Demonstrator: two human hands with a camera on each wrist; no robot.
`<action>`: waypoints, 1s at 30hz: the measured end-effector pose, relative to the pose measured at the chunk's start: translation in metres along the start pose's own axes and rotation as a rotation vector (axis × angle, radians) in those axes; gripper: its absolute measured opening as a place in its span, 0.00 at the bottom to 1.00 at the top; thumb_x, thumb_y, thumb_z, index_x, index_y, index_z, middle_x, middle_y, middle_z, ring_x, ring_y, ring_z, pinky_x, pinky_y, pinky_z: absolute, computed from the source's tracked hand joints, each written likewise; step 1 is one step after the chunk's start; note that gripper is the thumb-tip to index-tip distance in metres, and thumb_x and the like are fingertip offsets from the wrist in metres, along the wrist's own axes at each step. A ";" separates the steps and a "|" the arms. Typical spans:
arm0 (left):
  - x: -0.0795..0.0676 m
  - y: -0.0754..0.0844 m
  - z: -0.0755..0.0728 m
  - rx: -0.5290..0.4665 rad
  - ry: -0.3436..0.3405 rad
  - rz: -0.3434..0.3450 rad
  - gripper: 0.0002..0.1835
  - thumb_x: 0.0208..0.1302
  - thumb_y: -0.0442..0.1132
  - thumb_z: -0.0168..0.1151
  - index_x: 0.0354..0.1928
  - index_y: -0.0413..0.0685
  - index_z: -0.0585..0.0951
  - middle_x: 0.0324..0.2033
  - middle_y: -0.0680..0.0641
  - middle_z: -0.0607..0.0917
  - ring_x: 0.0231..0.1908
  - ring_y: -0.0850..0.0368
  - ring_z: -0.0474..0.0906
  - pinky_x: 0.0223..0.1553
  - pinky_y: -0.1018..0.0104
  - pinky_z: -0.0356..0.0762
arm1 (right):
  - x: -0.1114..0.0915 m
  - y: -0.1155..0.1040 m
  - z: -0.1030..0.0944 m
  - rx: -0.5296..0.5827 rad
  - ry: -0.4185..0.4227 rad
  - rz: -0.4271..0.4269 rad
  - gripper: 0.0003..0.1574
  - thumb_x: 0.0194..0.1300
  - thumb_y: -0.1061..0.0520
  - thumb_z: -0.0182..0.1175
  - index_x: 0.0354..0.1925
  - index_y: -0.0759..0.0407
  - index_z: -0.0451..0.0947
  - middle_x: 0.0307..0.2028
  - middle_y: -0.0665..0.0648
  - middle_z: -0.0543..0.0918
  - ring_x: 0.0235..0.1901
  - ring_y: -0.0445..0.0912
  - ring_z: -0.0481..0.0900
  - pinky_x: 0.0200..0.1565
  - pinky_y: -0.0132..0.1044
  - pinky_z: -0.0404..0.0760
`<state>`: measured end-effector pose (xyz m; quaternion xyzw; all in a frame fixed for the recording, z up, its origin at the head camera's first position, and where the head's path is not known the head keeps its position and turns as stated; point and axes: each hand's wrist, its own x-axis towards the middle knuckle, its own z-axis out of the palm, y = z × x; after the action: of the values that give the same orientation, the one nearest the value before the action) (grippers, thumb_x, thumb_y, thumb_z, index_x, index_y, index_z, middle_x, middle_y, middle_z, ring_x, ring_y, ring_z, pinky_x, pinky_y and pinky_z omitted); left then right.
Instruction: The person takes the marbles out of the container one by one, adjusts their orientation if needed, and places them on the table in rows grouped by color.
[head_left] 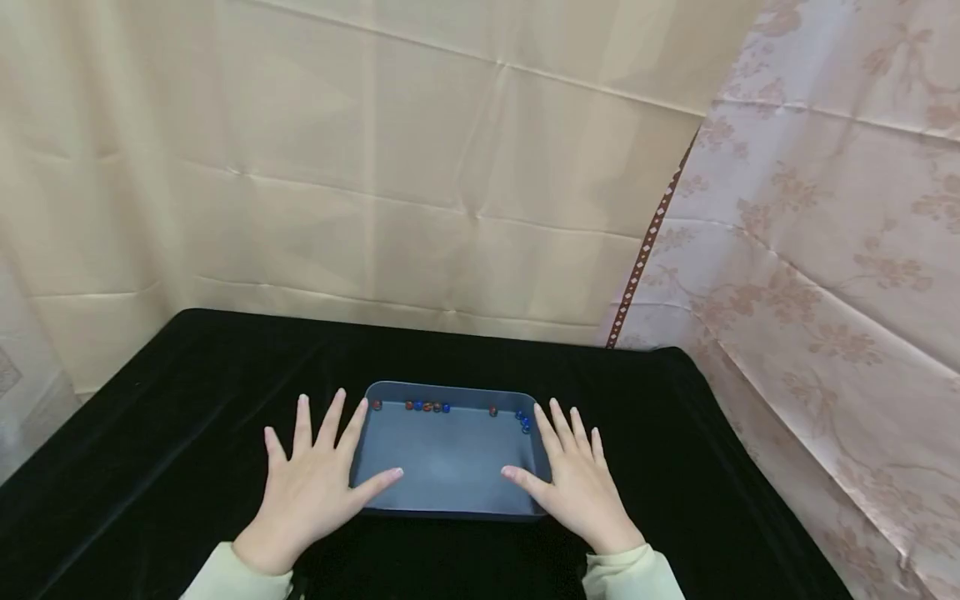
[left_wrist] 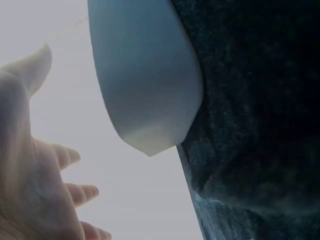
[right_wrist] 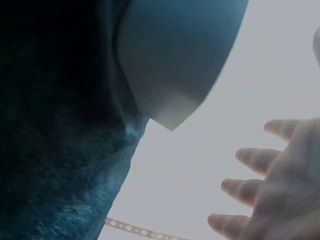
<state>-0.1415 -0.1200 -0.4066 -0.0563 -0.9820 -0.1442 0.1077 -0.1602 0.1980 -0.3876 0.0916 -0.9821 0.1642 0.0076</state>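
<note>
A blue-grey rectangular tray (head_left: 450,467) lies on a black cloth, with small shiny balls like marbles in it. Along its far wall sit several red-brown and blue marbles (head_left: 428,407), a lone reddish marble (head_left: 492,411) and a blue cluster (head_left: 523,421) at the far right corner. My left hand (head_left: 311,492) hovers at the tray's left side, fingers straight and spread, the thumb over the inside. Mirroring it at the right side is my right hand (head_left: 581,487), also spread. Both wrist views show the hands holding nothing, beside the tray's outer wall (left_wrist: 150,75).
Black cloth (head_left: 135,467) covers the table, whose far edge runs below a cream curtain (head_left: 412,167). On the right hangs a pink floral curtain (head_left: 840,250), bordered by a brown patterned strip (head_left: 648,242). Pale fabric (head_left: 30,367) shows at the left.
</note>
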 end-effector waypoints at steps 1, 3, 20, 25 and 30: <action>0.001 0.000 -0.001 -0.004 -0.005 0.000 0.56 0.53 0.81 0.52 0.76 0.53 0.60 0.76 0.36 0.54 0.73 0.21 0.39 0.60 0.14 0.37 | 0.001 0.000 -0.002 0.002 -0.002 -0.003 0.62 0.60 0.18 0.49 0.79 0.46 0.44 0.80 0.55 0.41 0.78 0.61 0.35 0.73 0.68 0.35; 0.003 0.001 -0.004 -0.019 -0.017 -0.005 0.56 0.53 0.81 0.51 0.76 0.53 0.59 0.76 0.35 0.54 0.73 0.21 0.40 0.60 0.13 0.37 | 0.002 0.001 -0.006 0.016 -0.004 -0.012 0.62 0.60 0.18 0.48 0.79 0.46 0.43 0.80 0.55 0.41 0.78 0.61 0.35 0.73 0.68 0.35; 0.023 -0.003 -0.025 -0.176 -0.125 -0.060 0.57 0.58 0.80 0.47 0.79 0.49 0.51 0.77 0.33 0.50 0.71 0.18 0.41 0.61 0.15 0.39 | 0.018 -0.010 -0.033 0.206 -0.064 -0.071 0.59 0.64 0.22 0.49 0.79 0.43 0.39 0.80 0.52 0.40 0.79 0.55 0.34 0.75 0.63 0.35; 0.026 -0.004 -0.024 -0.206 -0.139 -0.068 0.58 0.58 0.81 0.44 0.79 0.48 0.49 0.76 0.32 0.50 0.71 0.18 0.41 0.62 0.16 0.39 | 0.025 -0.011 -0.041 0.265 -0.077 -0.080 0.57 0.65 0.23 0.50 0.79 0.41 0.39 0.80 0.50 0.41 0.79 0.54 0.34 0.75 0.63 0.36; 0.028 -0.005 -0.024 -0.248 -0.145 -0.068 0.57 0.60 0.79 0.44 0.79 0.46 0.48 0.76 0.31 0.50 0.71 0.18 0.43 0.64 0.19 0.43 | 0.036 -0.008 -0.046 0.332 -0.107 -0.063 0.54 0.68 0.26 0.50 0.79 0.42 0.40 0.80 0.53 0.41 0.79 0.56 0.35 0.74 0.67 0.39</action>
<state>-0.1650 -0.1298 -0.3793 -0.0461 -0.9632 -0.2638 0.0236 -0.1953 0.1992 -0.3400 0.1311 -0.9371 0.3188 -0.0546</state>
